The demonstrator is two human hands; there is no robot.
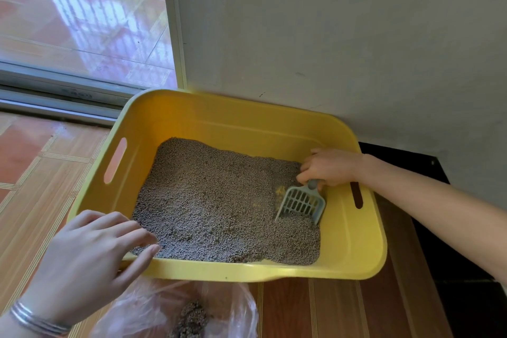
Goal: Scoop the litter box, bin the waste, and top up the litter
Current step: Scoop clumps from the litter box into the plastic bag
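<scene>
Our right hand [330, 169] grips scoop [301, 202] handle, blade in litter [214, 200] by litter box [354, 241] right wall. Left hand [87, 263] spread on near rim. Scoop light, stiff; litter loose, spills easily; keep level.

Tiled floor [41, 173] under litter box [356, 250], bag [153, 307]

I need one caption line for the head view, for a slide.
Right hand digs a slotted scoop into a yellow litter box; left hand rests on its rim.
</scene>
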